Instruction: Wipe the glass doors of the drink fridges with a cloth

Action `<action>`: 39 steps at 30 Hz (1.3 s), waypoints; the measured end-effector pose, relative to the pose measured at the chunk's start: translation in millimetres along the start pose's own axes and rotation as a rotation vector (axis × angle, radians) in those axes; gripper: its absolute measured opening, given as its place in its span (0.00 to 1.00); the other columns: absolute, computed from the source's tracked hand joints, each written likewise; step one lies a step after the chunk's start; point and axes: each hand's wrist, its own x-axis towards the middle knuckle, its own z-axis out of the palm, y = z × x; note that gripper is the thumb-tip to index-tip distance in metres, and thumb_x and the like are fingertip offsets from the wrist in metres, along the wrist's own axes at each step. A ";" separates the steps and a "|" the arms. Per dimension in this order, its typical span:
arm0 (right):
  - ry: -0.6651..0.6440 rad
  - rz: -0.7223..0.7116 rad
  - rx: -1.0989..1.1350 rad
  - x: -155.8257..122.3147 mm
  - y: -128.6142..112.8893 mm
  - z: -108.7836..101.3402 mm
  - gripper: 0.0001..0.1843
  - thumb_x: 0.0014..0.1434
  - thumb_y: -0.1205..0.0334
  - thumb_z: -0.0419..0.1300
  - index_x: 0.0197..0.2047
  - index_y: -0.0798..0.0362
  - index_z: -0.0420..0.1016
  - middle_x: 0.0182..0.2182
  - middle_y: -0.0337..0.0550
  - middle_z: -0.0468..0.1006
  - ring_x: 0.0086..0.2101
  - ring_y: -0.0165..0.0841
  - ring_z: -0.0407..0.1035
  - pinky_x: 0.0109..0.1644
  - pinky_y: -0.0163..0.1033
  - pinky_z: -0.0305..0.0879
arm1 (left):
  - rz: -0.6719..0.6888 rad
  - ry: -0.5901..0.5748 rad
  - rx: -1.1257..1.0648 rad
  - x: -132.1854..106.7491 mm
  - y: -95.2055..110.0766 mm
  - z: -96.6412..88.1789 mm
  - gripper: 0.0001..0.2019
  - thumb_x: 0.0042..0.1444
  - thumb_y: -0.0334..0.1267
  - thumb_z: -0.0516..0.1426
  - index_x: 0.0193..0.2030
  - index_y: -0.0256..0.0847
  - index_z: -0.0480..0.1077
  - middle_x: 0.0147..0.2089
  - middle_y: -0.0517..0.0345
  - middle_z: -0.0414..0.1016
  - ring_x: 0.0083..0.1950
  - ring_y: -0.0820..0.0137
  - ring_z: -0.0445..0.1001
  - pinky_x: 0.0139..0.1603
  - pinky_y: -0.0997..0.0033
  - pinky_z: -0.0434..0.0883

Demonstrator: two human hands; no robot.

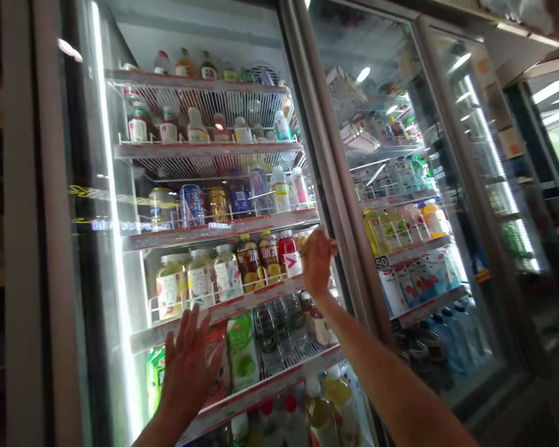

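A tall glass-fronted drinks fridge [200,115] fills the view ahead of me. My left hand [189,363] is raised in front of the lower shelves, its fingers spread and holding nothing. Whether its palm touches the glass I cannot tell. My right hand [317,261] is up beside the metal door frame [338,186], in front of a red-labelled bottle [289,253]. Its fingers look bent but are blurred, so their grip is unclear. Behind my left hand stand a green drink carton [243,351] and pale bottles of tea [170,285].
Shelves hold several rows of bottles and cans, such as a blue can [191,205]. To the right, a second glass door [400,186] covers more drinks, with water bottles [451,329] low down. A bright light strip [114,223] runs down the fridge's left side.
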 end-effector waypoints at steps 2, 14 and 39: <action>0.025 -0.055 0.043 -11.4 -22.2 14.2 0.25 0.60 0.67 0.47 0.61 0.55 0.59 0.62 0.48 0.59 0.64 0.38 0.44 0.64 0.51 0.52 | 0.121 -0.001 -0.169 19.3 28.7 4.7 0.24 0.60 0.41 0.48 0.63 0.44 0.52 0.69 0.46 0.47 0.70 0.58 0.45 0.65 0.47 0.52; 0.096 0.008 0.176 -94.5 63.1 -33.0 0.26 0.61 0.66 0.48 0.63 0.53 0.55 0.63 0.52 0.56 0.63 0.38 0.48 0.63 0.53 0.52 | 0.207 0.052 -0.228 94.1 163.2 103.4 0.22 0.62 0.40 0.46 0.62 0.39 0.56 0.68 0.45 0.52 0.69 0.60 0.47 0.66 0.46 0.50; 0.022 -0.041 -0.149 -131.9 108.7 -41.3 0.30 0.60 0.71 0.47 0.65 0.51 0.51 0.60 0.50 0.63 0.62 0.34 0.50 0.66 0.53 0.43 | 0.579 0.062 0.057 141.7 148.7 105.0 0.20 0.59 0.29 0.45 0.58 0.39 0.63 0.64 0.48 0.60 0.68 0.64 0.52 0.66 0.50 0.49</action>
